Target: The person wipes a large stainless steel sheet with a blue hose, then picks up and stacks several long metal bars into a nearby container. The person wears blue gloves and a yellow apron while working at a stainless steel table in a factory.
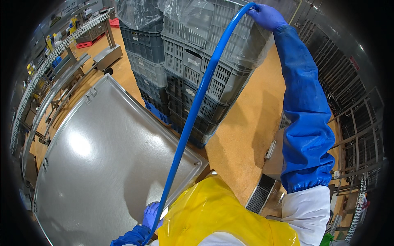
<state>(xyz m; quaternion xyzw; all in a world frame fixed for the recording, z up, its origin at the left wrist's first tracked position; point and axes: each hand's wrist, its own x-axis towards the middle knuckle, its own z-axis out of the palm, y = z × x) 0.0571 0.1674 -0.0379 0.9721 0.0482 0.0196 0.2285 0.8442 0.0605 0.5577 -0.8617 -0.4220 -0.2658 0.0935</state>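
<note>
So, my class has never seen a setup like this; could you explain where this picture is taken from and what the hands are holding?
No robot here: a person works with their own two gloved hands. A wide fisheye camera on the person's head looks down, so straight edges bend toward the rim; the yellow apron is the wearer's own. The right hand, reaching far out, holds the upper part of a long blue tube. It arcs down past the left hand, partly hiding it, so that hand's grip is unclear. The metal surface at left shows glare and a shadow. Beyond stand stacked grey crates, topped with clear plastic.
</note>
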